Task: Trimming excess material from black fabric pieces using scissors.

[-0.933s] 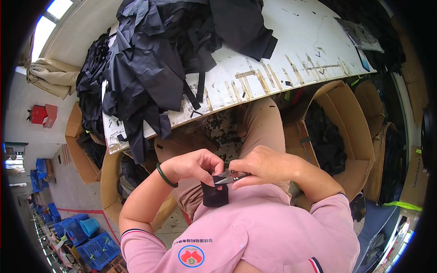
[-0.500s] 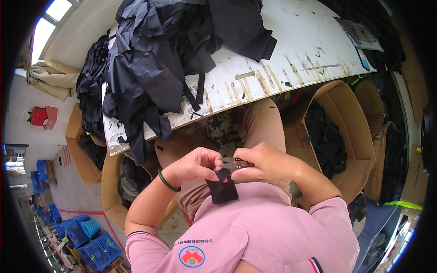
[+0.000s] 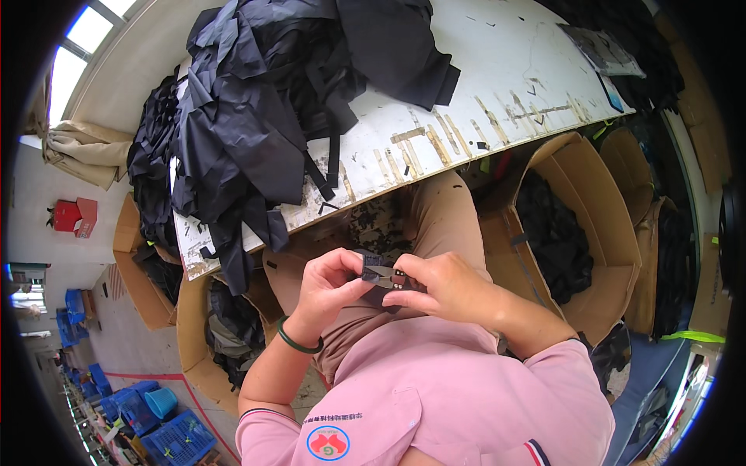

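Your left hand (image 3: 330, 286) pinches a small black piece (image 3: 376, 264) between thumb and fingertips, out in front of your body. Your right hand (image 3: 452, 286) is closed around the handles of the snips (image 3: 392, 277), blades pointing left and overlapping the piece; whether they bite into it, cannot tell. Hands near each other, the piece and blades between them, above your lap and below the counter's front edge. Dark green bracelet (image 3: 292, 342) around your left wrist. You wear a pink shirt (image 3: 474, 373) and tan trousers (image 3: 452, 213).

Ahead of you, the white counter (image 3: 517, 74), its surface marked with worn strips and dotted with black scraps. Heap of black cloth (image 3: 249, 109) on its left part, some of it hanging over the front edge. Flat packet (image 3: 602, 50) near the far right corner.

Right of your knees, an open right-hand box (image 3: 610, 210) with dark cloth inside. Left of you, a left-hand box (image 3: 196, 342) holding dark and grey cloth. Farther off, lower left, blue crates (image 3: 183, 439) on the floor.
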### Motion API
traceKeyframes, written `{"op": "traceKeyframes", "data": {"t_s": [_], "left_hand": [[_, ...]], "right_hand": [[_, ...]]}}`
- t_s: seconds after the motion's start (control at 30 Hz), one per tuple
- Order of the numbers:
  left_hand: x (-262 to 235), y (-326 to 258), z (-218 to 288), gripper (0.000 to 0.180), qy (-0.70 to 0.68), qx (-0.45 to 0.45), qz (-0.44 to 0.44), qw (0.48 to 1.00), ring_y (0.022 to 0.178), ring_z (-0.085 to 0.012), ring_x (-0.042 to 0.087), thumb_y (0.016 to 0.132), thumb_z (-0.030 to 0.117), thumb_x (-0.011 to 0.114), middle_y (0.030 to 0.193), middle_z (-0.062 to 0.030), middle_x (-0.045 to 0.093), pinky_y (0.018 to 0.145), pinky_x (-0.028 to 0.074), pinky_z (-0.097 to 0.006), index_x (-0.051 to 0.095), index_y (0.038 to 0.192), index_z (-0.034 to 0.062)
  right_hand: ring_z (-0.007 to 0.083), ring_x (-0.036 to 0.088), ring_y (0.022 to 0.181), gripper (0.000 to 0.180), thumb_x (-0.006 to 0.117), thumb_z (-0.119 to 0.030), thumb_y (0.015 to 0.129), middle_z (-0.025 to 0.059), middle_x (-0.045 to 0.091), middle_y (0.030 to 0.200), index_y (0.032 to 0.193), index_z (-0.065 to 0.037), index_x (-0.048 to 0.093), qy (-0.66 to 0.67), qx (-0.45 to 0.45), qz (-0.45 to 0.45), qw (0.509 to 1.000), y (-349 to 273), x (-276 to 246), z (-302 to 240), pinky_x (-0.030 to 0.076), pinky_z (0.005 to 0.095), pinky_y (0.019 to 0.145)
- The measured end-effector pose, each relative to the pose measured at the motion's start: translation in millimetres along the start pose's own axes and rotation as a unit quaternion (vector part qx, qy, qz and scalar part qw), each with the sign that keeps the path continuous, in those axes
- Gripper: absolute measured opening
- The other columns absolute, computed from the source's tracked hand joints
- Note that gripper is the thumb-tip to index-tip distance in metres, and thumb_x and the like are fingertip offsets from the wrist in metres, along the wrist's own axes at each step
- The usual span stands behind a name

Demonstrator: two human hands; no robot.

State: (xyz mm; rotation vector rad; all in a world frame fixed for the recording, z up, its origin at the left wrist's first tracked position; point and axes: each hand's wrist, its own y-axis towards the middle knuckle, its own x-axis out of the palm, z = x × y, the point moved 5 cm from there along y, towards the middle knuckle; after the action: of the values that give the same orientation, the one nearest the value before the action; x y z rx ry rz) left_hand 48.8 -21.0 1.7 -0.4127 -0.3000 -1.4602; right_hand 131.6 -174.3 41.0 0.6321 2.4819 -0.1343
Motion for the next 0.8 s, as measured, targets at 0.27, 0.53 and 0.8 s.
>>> {"op": "traceKeyframes", "data": {"t_s": [0.27, 0.53, 0.8], "left_hand": [[-0.1, -1.8, -2.5, 0.011, 0.006, -0.005, 0.01, 1.0, 0.087, -0.0111, 0.059, 0.081, -0.007, 0.065, 0.094, -0.0067, 0.063, 0.08, 0.048, -0.025, 0.061, 0.089, -0.0003], [3.9, -3.3, -5.0, 0.011, -0.011, -0.005, 0.009, 1.0, 0.085, -0.0107, 0.058, 0.081, -0.007, 0.065, 0.094, -0.0063, 0.063, 0.078, 0.047, -0.024, 0.06, 0.089, 0.0], [3.0, -1.6, -1.0, 0.01, 0.02, 0.001, 0.017, 1.0, 0.086, -0.0113, 0.059, 0.081, -0.008, 0.064, 0.094, -0.0068, 0.064, 0.079, 0.048, -0.025, 0.061, 0.088, -0.0006]], "right_hand": [[0.033, 0.06, 0.057, 0.035, 0.072, -0.036, 0.083, 0.0135, 0.061, 0.066, 0.087, -0.005, 0.056, 0.033, 0.033, -0.028, 0.999, -0.8, 2.1, 2.8, 0.045, 0.0382, 0.053], [0.0337, 0.06, 0.058, 0.032, 0.07, -0.035, 0.083, 0.0132, 0.06, 0.063, 0.085, -0.007, 0.055, -0.052, -0.004, -0.006, 0.999, -2.0, 4.8, 0.4, 0.045, 0.0414, 0.052], [0.033, 0.057, 0.055, 0.032, 0.07, -0.033, 0.084, 0.0159, 0.055, 0.061, 0.089, -0.006, 0.055, -0.054, -0.004, -0.005, 0.999, -4.5, 2.7, 6.0, 0.044, 0.0393, 0.052]]}}
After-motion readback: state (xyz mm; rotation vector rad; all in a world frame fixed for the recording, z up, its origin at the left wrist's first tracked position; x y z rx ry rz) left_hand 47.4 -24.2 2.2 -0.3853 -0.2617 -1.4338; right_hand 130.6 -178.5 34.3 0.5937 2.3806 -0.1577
